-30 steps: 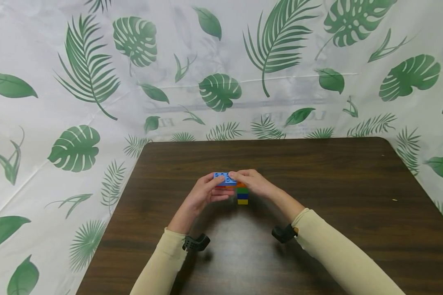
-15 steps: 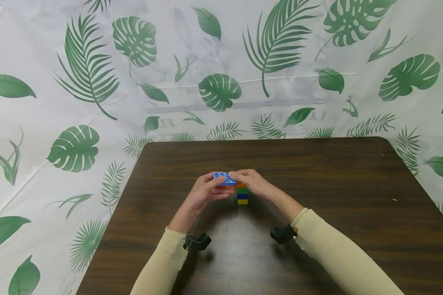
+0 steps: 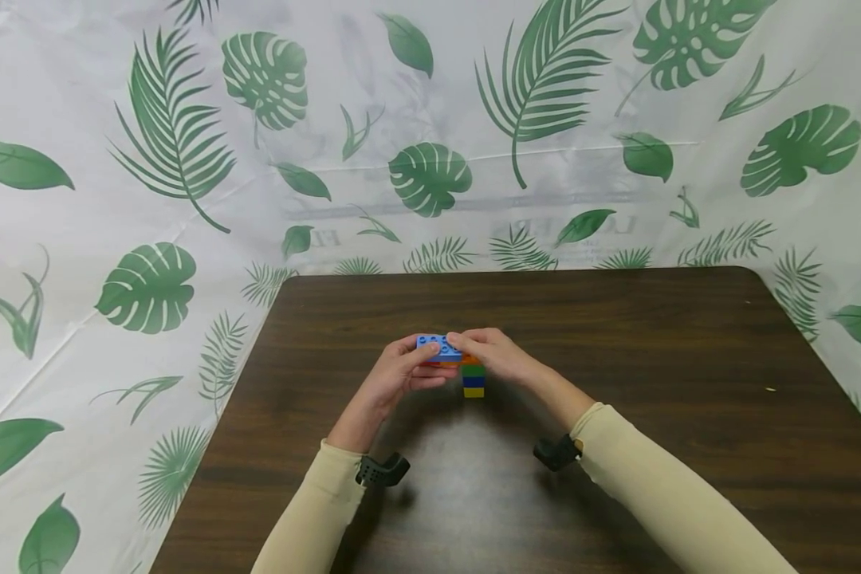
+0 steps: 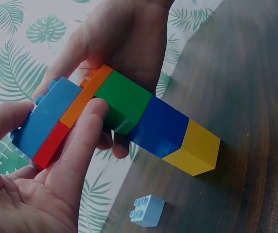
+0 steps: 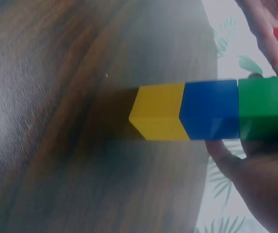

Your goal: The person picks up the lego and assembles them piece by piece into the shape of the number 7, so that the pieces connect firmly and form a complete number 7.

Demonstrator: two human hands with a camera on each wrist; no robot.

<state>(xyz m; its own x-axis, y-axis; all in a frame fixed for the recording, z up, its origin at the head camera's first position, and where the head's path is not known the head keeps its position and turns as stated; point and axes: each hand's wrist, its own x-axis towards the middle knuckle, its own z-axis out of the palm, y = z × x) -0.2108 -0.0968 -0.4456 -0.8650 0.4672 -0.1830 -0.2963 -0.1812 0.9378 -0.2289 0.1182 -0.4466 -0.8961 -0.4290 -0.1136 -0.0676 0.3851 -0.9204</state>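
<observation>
A toy brick tower stands between the hands, with yellow (image 4: 193, 148), dark blue (image 4: 159, 127) and green (image 4: 123, 103) bricks stacked in a column. Across the green brick lies a thin orange brick (image 4: 76, 108), and beside it a thin red brick (image 4: 51, 145). A light blue brick (image 3: 446, 359) sits over these two, overhanging to the left. My left hand (image 3: 387, 381) grips this overhang, thumb on the studs and fingers beneath. With its thumb on the light blue brick, my right hand (image 3: 501, 356) holds the tower's upper part; its other fingers are partly hidden behind.
A loose pale blue brick (image 4: 148, 211) lies on the table in the left wrist view. The dark wood table (image 3: 617, 343) ends at a leaf-patterned white sheet (image 3: 359, 72). A tiny light speck (image 3: 770, 390) shows on the right side of the table.
</observation>
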